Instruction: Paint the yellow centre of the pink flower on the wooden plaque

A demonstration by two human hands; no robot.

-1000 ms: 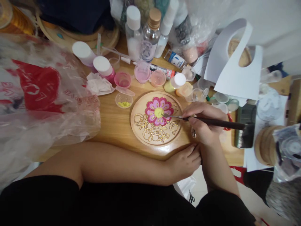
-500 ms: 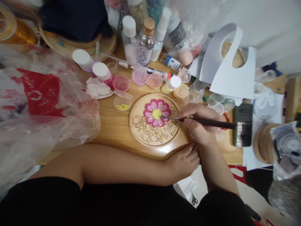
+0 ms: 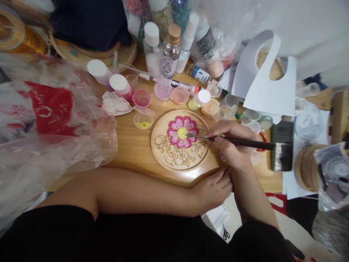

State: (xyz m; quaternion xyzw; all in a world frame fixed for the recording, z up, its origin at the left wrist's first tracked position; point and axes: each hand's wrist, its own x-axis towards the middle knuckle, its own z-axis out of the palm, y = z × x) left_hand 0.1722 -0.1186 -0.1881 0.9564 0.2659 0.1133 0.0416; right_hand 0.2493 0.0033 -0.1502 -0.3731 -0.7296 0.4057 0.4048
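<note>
My right hand (image 3: 231, 143) pinches a palette knife (image 3: 240, 142) with a dark handle and thin metal shank. Its small blade touches the yellow centre of a pink flower (image 3: 183, 131) on a round wooden plate (image 3: 160, 160). Raised gold outlines of smaller flowers and leaves cover the lower part of the plate, uncoloured. My left hand (image 3: 214, 191) rests at the table's front edge, fingers curled together against my right wrist; its fingertips are partly hidden. Left of the plate stands a small clear cup (image 3: 143, 121) with yellow paste in it.
Behind the plate are a pink cup (image 3: 141, 98), a lilac cup (image 3: 163, 90), a peach cup (image 3: 180, 95) and several bottles (image 3: 169, 54). A crumpled plastic bag (image 3: 95, 145) covers the left side. On the right lie a dark box (image 3: 283, 145) and a wooden spool (image 3: 307, 167).
The view has shifted slightly, so things appear a little lower and to the right. The knife tip stays on the yellow centre; both hands hold nearly the same positions.
</note>
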